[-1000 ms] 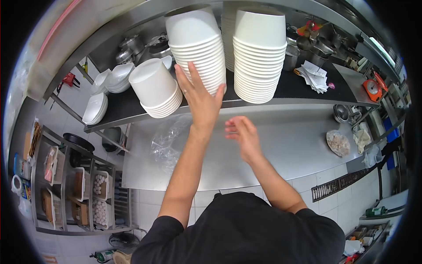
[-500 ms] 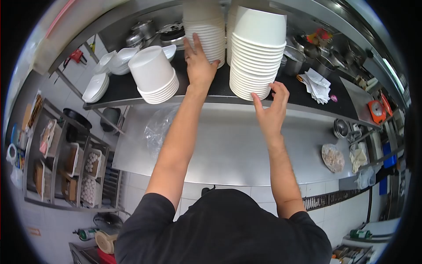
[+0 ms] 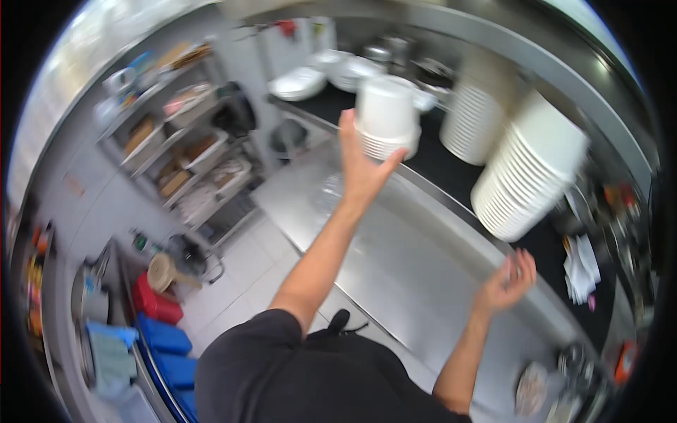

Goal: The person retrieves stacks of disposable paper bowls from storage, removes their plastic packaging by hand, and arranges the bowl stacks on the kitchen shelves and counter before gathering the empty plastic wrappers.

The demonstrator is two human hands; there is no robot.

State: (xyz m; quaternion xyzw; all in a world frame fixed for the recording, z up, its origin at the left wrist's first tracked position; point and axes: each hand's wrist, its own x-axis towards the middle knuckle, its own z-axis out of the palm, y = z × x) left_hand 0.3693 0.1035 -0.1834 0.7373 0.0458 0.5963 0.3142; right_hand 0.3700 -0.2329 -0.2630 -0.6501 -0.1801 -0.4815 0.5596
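A short stack of white paper tubs (image 3: pixel 386 106), upside down, stands near the front edge of the black shelf. My left hand (image 3: pixel 363 166) is in front of it, thumb to the right and fingers to the left, spread apart; whether they touch the tubs I cannot tell. A tall stack of white tubs (image 3: pixel 525 176) leans in view farther right, with another tall stack (image 3: pixel 476 113) behind it. Below the nearer tall stack, my right hand (image 3: pixel 509 282) hangs in the air with loosely curled, parted fingers and nothing in it.
White bowls (image 3: pixel 300 84) sit at the shelf's left end, crumpled white papers (image 3: pixel 582 268) at its right. Below runs a steel worktop (image 3: pixel 402 275) with a clear plastic bag (image 3: pixel 331 194) and a bag of food (image 3: pixel 531 388). A storage rack (image 3: pixel 183 141) stands left.
The view has swung left. My left hand has left the rear tall stack for the short stack. My right hand has come away from the front tall stack.
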